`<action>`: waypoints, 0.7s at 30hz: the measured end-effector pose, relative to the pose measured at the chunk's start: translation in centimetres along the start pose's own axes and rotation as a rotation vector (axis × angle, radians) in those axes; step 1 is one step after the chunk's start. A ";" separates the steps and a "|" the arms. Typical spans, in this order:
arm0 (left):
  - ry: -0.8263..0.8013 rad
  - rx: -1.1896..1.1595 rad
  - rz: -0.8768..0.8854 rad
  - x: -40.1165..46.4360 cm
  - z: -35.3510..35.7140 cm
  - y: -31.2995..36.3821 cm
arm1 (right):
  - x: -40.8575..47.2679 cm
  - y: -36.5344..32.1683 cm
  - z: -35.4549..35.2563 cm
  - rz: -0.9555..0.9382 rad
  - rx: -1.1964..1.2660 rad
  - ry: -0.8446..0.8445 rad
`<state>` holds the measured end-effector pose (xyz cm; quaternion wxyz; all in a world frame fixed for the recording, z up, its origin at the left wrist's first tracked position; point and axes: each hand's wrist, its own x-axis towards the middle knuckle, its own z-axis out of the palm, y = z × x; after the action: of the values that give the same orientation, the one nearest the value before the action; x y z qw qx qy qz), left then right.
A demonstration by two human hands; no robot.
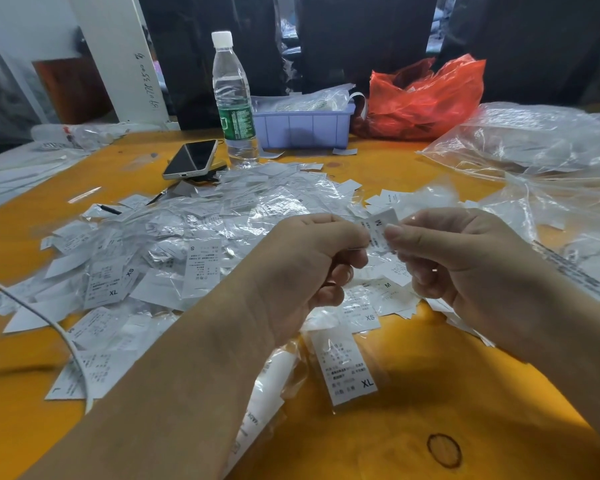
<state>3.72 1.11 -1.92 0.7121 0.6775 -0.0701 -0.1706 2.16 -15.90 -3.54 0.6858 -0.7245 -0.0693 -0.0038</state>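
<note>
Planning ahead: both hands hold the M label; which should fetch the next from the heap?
Probably the left hand: the heap spreads on its side, while the right hand pinches the M label.

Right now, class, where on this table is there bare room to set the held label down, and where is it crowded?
Bare table lies near the person, between the XL label and the ring mark, and at left, between phone and label pile. The pile and the clear bags are crowded.

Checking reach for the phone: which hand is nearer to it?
Left. Both pinch the M label: the left hand below-right of the phone, the right hand farther right.
</note>
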 end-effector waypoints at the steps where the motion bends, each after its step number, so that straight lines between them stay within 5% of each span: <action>1: 0.000 0.014 0.018 0.0 0.0 0.0 | 0.0 0.0 0.0 0.015 0.021 -0.006; 21: 0.000 0.160 0.192 0.1 -0.6 -0.5 | -0.1 -0.2 0.2 0.087 0.144 -0.019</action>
<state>3.94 1.67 -2.44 0.6688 0.7223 -0.1479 -0.0957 2.03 -15.75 -3.37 0.7351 -0.6755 -0.0444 0.0378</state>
